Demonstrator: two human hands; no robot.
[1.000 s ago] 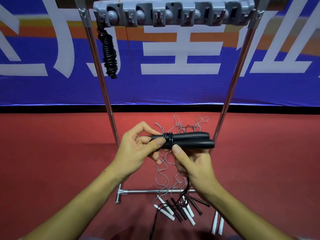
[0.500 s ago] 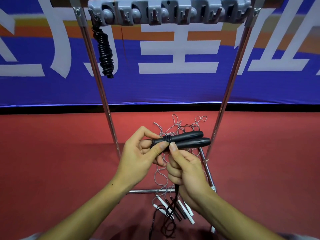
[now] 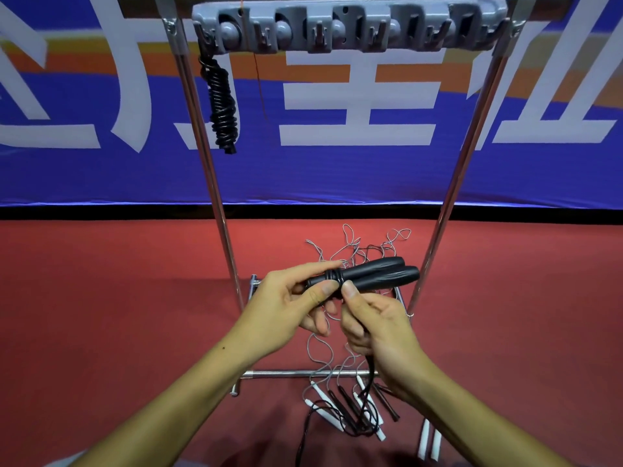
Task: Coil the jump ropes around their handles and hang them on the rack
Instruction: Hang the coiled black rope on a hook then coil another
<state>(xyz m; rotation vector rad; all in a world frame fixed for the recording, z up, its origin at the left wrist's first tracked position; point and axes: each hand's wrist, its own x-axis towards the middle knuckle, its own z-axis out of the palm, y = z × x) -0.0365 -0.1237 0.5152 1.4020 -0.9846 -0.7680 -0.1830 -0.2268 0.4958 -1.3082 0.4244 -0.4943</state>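
Note:
Two black jump rope handles point(image 3: 377, 274) lie side by side in front of me, with a few turns of black cord wrapped round their left end. My left hand point(image 3: 290, 308) pinches that left end between thumb and fingers. My right hand point(image 3: 377, 328) grips the black cord point(image 3: 371, 375) just below the handles, thumb tip against the wraps; the cord trails down to the floor. The grey hook rack point(image 3: 350, 26) spans the top of a metal stand. One coiled black jump rope point(image 3: 222, 102) hangs from its leftmost hook.
A tangle of grey and black ropes point(image 3: 347, 251) with white and black handles point(image 3: 357, 409) lies on the red floor inside the stand's base bar point(image 3: 286, 374). Chrome uprights point(image 3: 222, 210) flank it. A blue banner stands behind.
The view has tilted and moved closer to the stand. My hands hold the handles much as before, with the right hand shifted slightly under the wraps and the handles tilted up to the right.

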